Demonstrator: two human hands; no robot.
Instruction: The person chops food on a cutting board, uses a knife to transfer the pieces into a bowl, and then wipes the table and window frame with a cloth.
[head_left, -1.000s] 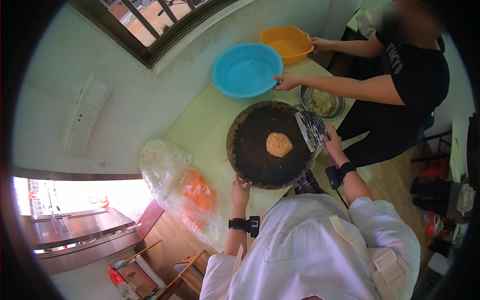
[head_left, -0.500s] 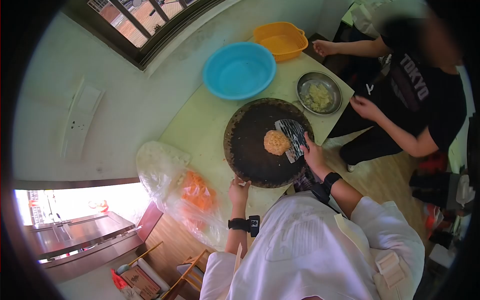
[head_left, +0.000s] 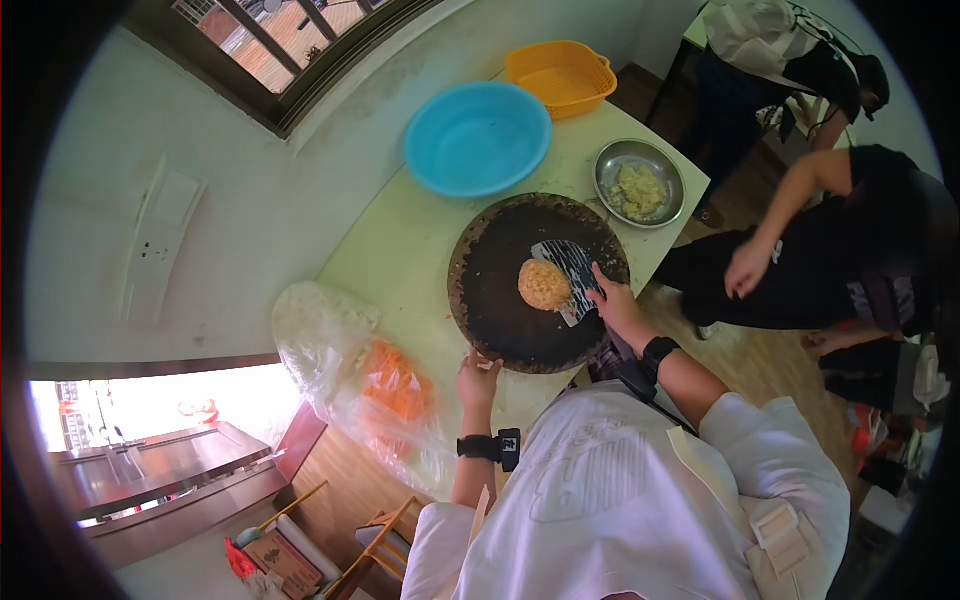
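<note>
A round dark chopping board lies on the pale table in the head view. My right hand is closed around the handle of a cleaver, whose broad blade is streaked with food. The blade is up against a rounded mound of pale orange mince near the middle of the board. My left hand grips the board's near rim at its lower left, its fingertips partly hidden by the edge.
A blue basin, an orange basket and a steel bowl of chopped pale green food stand beyond the board. Plastic bags, one with shredded orange food, lie left. A person in black leans at the right.
My right hand has shifted the cleaver slightly left, and the mince mound with it. The person at the right has bent down and turned, and another person shows behind.
</note>
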